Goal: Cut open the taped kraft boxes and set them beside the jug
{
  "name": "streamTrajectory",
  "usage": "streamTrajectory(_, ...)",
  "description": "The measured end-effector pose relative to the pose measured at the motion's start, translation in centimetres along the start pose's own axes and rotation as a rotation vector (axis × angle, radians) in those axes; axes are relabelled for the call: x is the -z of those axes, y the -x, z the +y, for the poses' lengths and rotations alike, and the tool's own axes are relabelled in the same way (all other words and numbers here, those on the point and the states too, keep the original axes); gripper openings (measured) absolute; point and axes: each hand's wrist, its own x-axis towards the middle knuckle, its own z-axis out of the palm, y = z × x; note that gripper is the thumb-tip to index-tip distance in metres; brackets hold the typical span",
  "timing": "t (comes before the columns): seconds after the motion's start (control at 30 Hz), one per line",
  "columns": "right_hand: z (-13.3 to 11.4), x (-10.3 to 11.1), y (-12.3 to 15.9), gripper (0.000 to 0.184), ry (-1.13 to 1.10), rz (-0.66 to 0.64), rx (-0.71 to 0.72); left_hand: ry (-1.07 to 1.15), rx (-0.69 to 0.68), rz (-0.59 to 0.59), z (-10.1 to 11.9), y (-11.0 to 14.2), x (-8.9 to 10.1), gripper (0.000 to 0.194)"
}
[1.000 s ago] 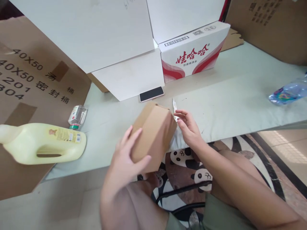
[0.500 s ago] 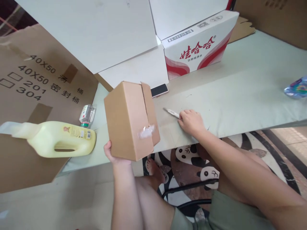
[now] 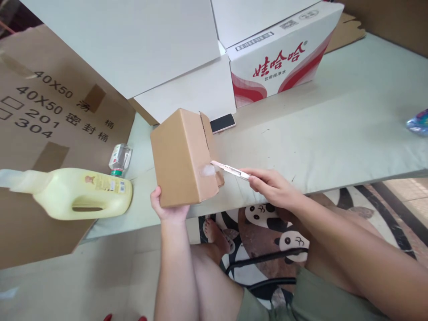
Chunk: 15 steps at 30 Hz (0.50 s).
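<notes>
My left hand [image 3: 170, 208] grips a small brown cardboard box [image 3: 175, 160] from below, its thumb on the near left edge and the other fingers hidden underneath. The box is tilted, with its flap side turned to the right. A strip of clear tape [image 3: 207, 170] crosses the seam on that side. My right hand [image 3: 270, 185] is closed around a white utility knife [image 3: 234, 171]. The knife's tip lies at the box's flap seam, by the tape; whether it touches the cardboard I cannot tell.
A black phone [image 3: 223, 123] lies behind the box. A yellow detergent jug [image 3: 87, 194] and a small clear bottle [image 3: 120, 157] are at left, by a large carton [image 3: 43, 147]. White cartons [image 3: 177, 40] and a red-and-white water carton [image 3: 281, 67] stand at the back.
My right hand has lifted the knife off the table and brought its tip to the taped seam. In my left hand the box has turned slightly and shifted a little right.
</notes>
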Motion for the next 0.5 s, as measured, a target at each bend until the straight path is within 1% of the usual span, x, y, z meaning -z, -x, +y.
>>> streamTrajectory(0.17, 1.0, -0.2, -0.2, 0.048, 0.135, 0.104, 0.005, -0.011, 0.014, -0.079, -0.4, 0.0, -0.4, 0.058)
streamTrajectory(0.33, 1.0, -0.1, -0.2, 0.05, 0.147, 0.097, 0.045, -0.016, 0.019, -0.041, -0.6, -0.3, -0.2, 0.055)
streamTrajectory(0.5, 0.8, -0.2, -0.1, 0.049, 0.176, 0.112, 0.027, -0.023, 0.015, -0.023, -0.8, -0.4, -0.5, 0.052)
